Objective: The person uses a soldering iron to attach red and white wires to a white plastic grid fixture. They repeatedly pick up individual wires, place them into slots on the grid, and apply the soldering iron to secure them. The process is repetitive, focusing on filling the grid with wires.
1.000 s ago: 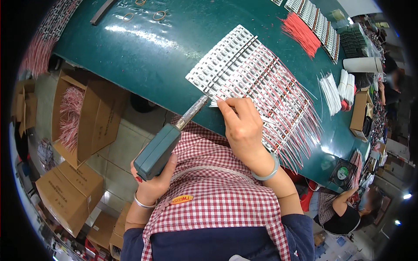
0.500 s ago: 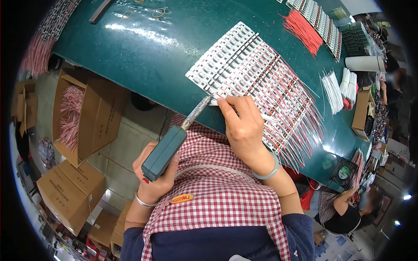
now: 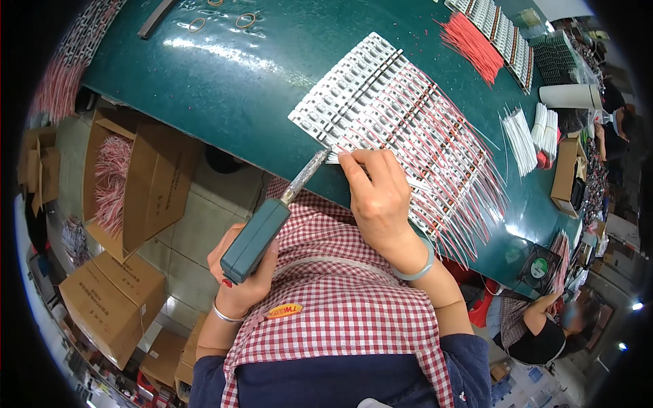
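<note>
My left hand (image 3: 243, 272) is wrapped round the green body of a soldering gun (image 3: 257, 239). Its metal barrel slants up to the right, and the tip meets the near left corner of a panel of white circuit boards (image 3: 345, 92). At that same corner my right hand (image 3: 378, 194) pinches thin white wires (image 3: 332, 158) between thumb and forefinger; how many is hard to make out. Rows of red and white wires (image 3: 469, 197) run across the panel's right part and hang past its near edge. The left part of the panel carries no wires.
Red wires (image 3: 469, 49) lie at the far right beside another board panel (image 3: 500, 41). Bundled white wires (image 3: 520, 143) and a small fan (image 3: 537, 268) are nearer. Left of the green table (image 3: 231, 122) stand cardboard boxes (image 3: 160, 183). A co-worker (image 3: 544, 330) sits at right.
Almost nothing differs. Both hands and the soldering gun stay at the panel's corner, and the whole view shifts very slightly.
</note>
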`<action>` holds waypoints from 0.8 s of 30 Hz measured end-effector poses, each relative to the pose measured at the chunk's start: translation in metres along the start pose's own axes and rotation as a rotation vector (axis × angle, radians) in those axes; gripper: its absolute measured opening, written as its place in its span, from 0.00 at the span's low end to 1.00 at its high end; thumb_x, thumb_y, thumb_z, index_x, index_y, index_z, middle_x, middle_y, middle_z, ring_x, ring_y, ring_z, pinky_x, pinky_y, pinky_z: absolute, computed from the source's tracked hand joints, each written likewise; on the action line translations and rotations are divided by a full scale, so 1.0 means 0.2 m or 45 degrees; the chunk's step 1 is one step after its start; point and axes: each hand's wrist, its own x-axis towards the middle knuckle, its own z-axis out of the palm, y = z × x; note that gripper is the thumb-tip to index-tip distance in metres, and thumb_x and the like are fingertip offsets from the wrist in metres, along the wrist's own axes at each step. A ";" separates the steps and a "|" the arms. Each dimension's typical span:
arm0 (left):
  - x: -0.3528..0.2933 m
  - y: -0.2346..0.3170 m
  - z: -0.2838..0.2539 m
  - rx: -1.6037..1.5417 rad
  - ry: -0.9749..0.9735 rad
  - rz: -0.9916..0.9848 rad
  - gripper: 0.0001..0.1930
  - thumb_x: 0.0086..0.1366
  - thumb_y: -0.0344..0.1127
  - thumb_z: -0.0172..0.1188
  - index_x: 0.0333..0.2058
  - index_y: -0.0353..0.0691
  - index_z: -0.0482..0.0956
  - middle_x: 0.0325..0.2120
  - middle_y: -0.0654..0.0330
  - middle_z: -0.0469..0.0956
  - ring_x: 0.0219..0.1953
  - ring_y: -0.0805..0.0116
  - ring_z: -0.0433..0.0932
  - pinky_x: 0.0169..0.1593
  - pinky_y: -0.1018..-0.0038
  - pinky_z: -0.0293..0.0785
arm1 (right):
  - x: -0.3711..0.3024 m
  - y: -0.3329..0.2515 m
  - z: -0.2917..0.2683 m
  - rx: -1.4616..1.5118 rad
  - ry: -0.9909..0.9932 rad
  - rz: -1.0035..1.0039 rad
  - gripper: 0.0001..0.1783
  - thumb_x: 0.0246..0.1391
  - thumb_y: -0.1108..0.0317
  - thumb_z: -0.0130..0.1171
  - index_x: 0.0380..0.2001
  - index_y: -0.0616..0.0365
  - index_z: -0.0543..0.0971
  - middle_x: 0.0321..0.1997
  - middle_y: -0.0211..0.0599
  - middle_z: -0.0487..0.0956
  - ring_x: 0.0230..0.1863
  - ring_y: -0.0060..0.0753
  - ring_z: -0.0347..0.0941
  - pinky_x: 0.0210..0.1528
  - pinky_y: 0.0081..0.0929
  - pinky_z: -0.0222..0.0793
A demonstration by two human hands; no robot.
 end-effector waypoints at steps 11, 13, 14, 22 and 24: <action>-0.08 -0.04 -0.01 -0.105 0.071 -0.149 0.12 0.49 0.21 0.69 0.35 0.28 0.82 0.30 0.51 0.81 0.29 0.61 0.82 0.35 0.73 0.78 | -0.01 0.00 0.00 -0.028 -0.031 -0.016 0.16 0.42 0.78 0.60 0.39 0.67 0.80 0.36 0.38 0.76 0.35 0.37 0.71 0.35 0.31 0.69; -0.07 -0.03 -0.01 -0.097 0.108 -0.131 0.12 0.50 0.22 0.69 0.36 0.27 0.82 0.31 0.50 0.82 0.30 0.61 0.83 0.36 0.73 0.79 | 0.00 -0.01 -0.01 -0.020 -0.012 0.010 0.16 0.41 0.81 0.61 0.38 0.65 0.81 0.34 0.38 0.77 0.33 0.38 0.72 0.33 0.32 0.70; -0.06 -0.02 -0.01 -0.107 0.107 -0.127 0.12 0.50 0.22 0.69 0.36 0.27 0.82 0.31 0.50 0.82 0.30 0.61 0.83 0.36 0.73 0.79 | 0.00 -0.01 0.00 -0.016 -0.002 0.024 0.16 0.40 0.83 0.62 0.38 0.65 0.82 0.33 0.39 0.77 0.32 0.38 0.73 0.32 0.33 0.71; -0.06 -0.03 0.00 -0.157 0.080 -0.147 0.13 0.50 0.22 0.69 0.36 0.27 0.82 0.32 0.48 0.82 0.32 0.61 0.84 0.37 0.73 0.80 | 0.00 -0.01 -0.03 0.031 0.023 0.021 0.16 0.41 0.81 0.61 0.38 0.67 0.81 0.35 0.39 0.77 0.34 0.38 0.72 0.33 0.31 0.70; -0.05 -0.03 0.00 -0.142 0.065 -0.128 0.13 0.50 0.21 0.68 0.36 0.27 0.82 0.32 0.48 0.82 0.32 0.61 0.84 0.37 0.72 0.80 | 0.00 0.00 -0.03 0.037 0.037 0.016 0.18 0.40 0.80 0.60 0.39 0.68 0.81 0.36 0.39 0.76 0.35 0.38 0.71 0.33 0.31 0.69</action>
